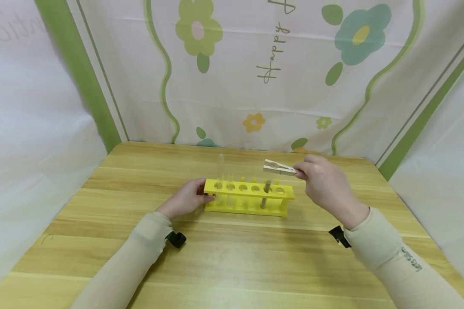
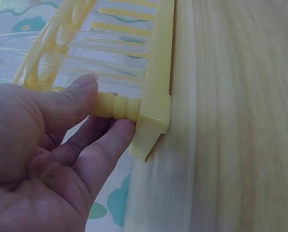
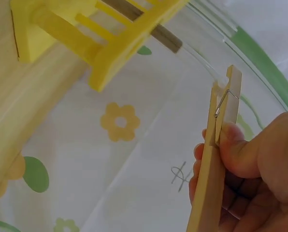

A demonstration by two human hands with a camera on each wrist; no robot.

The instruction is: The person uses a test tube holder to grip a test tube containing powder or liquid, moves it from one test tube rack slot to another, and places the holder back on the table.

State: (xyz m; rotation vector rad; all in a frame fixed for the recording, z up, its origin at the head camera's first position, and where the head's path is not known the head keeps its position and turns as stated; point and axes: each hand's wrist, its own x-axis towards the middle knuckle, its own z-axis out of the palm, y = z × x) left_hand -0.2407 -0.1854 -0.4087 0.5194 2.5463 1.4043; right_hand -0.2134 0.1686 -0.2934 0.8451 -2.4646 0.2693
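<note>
- The wooden clothespin-like clamp (image 1: 280, 171) is held above the table (image 1: 232, 266), over the right part of the rack and towards the table's back edge; a metal spring wire shows on it.
- The right hand (image 1: 325, 182) pinches the clamp between its thumb and curled fingers, with the tip pointing left.
- Below the clamp, 1 grey-brown piece (image 1: 263, 202) stands slightly tilted in the 5th of 6 holes, counted from the left; whether it is a rod or a filled tube, and whether the clamp touches anything above it, I cannot tell.
- The yellow rack (image 1: 247, 210) stands upright on the table, about midway between its left and right edges and nearer the back edge.
- 2 clear tubes, a taller-looking left tube (image 1: 221, 165) and a right tube (image 1: 229, 200), stand in the 1st and 2nd holes.
- The left hand (image 1: 185, 199) grips the rack's left end, thumb and fingers closed about the end post (image 2: 117, 106).
- Both beige sleeves (image 1: 127, 249) reach in from the front, with 1 black wrist device (image 1: 176, 239) at each cuff.
- Behind the table's back edge hangs a white cloth (image 1: 224, 92) with flowers and green lines.
</note>
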